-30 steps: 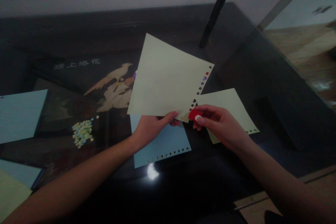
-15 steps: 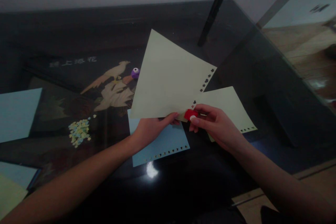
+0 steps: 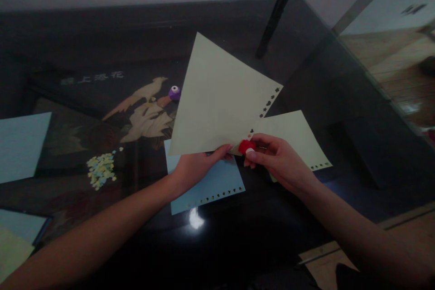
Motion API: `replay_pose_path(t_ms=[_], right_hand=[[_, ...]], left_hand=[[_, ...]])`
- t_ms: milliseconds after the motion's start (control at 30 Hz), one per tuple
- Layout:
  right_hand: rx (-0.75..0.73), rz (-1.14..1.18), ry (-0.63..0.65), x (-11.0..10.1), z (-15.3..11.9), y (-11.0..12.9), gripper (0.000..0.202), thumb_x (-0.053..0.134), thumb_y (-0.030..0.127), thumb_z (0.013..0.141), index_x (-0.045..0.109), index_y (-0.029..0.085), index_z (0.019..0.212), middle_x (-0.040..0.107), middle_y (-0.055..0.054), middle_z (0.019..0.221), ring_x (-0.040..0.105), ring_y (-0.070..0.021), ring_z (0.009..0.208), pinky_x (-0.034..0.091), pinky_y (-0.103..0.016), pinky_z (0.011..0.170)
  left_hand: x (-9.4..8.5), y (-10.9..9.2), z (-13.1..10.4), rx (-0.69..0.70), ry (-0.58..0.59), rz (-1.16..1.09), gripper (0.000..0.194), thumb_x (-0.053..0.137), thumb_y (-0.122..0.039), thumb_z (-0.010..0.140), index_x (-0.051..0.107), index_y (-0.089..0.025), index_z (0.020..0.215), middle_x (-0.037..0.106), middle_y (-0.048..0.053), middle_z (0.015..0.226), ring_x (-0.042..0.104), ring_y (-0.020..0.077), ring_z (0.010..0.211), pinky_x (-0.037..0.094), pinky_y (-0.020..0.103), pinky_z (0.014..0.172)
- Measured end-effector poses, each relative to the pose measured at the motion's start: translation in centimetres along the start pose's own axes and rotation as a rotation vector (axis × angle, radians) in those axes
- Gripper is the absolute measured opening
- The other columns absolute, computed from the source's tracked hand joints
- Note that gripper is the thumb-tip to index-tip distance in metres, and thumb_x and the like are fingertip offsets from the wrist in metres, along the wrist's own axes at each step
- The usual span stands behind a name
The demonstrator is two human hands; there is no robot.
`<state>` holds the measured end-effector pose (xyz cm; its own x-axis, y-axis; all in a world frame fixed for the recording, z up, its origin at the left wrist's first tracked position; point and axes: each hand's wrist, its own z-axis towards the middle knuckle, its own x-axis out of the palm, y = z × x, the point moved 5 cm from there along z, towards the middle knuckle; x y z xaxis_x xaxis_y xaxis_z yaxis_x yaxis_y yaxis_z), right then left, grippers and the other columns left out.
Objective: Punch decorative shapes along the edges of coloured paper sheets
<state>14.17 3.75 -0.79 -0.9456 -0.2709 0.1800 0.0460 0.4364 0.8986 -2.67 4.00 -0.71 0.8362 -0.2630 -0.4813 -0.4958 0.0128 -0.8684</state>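
A pale yellow sheet of paper (image 3: 220, 95) is held up above the table, with a row of small punched shapes along its right edge. My left hand (image 3: 197, 167) grips its lower edge, thumb on top and the other fingers mostly hidden beneath. In my right hand (image 3: 275, 154) is a red craft punch (image 3: 247, 147), pinched between thumb and fingers at the sheet's lower right edge. Below the held sheet lies a blue sheet (image 3: 207, 192) with punched shapes along its near edge. Another pale yellow sheet (image 3: 295, 133), also punched, lies behind my right hand.
A purple craft punch (image 3: 174, 93) sits beyond the held sheet, partly covered by it. Small paper cutouts (image 3: 102, 170) form a pile at left. Blue paper (image 3: 23, 147) and yellow paper (image 3: 13, 253) lie at the far left. A black pole (image 3: 280, 11) stands at the back.
The held sheet has shifted very slightly, its top corner a little higher. Both hands keep their grip, and the red punch stays at the paper's edge.
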Motion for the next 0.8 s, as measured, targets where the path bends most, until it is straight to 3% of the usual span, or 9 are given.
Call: replay_pose_path(t_ms=[167, 433, 800], right_hand=[[0.008, -0.047, 0.002, 0.07, -0.10, 0.14, 0.024, 0.075, 0.029, 0.068, 0.065, 0.021, 0.088, 0.064, 0.000, 0.067, 0.056, -0.0116, 0.057, 0.043, -0.027, 0.052], [-0.002, -0.057, -0.001, 0.09, -0.10, 0.12, 0.026, 0.076, 0.031, 0.069, 0.065, 0.020, 0.089, 0.062, 0.002, 0.065, 0.050, -0.0089, 0.051, 0.038, -0.025, 0.048], [0.020, -0.048, 0.001, 0.14, -0.12, 0.11, 0.023, 0.077, 0.032, 0.067, 0.063, 0.019, 0.082, 0.059, 0.003, 0.062, 0.047, -0.0077, 0.049, 0.037, -0.024, 0.047]], left_hand=[[-0.05, 0.18, -0.07, 0.012, -0.036, -0.012, 0.028, 0.055, -0.040, 0.082, 0.069, -0.027, 0.061, 0.073, 0.000, 0.073, 0.065, 0.0249, 0.091, 0.049, 0.038, 0.088], [0.04, 0.08, 0.00, 0.014, -0.025, 0.045, 0.031, 0.054, -0.040, 0.084, 0.069, -0.026, 0.062, 0.073, 0.001, 0.070, 0.065, 0.0253, 0.088, 0.040, 0.043, 0.101], [0.05, 0.10, -0.06, 0.006, -0.030, -0.022, 0.028, 0.056, -0.039, 0.083, 0.070, -0.026, 0.062, 0.073, 0.000, 0.066, 0.067, 0.0247, 0.082, 0.041, 0.042, 0.100]])
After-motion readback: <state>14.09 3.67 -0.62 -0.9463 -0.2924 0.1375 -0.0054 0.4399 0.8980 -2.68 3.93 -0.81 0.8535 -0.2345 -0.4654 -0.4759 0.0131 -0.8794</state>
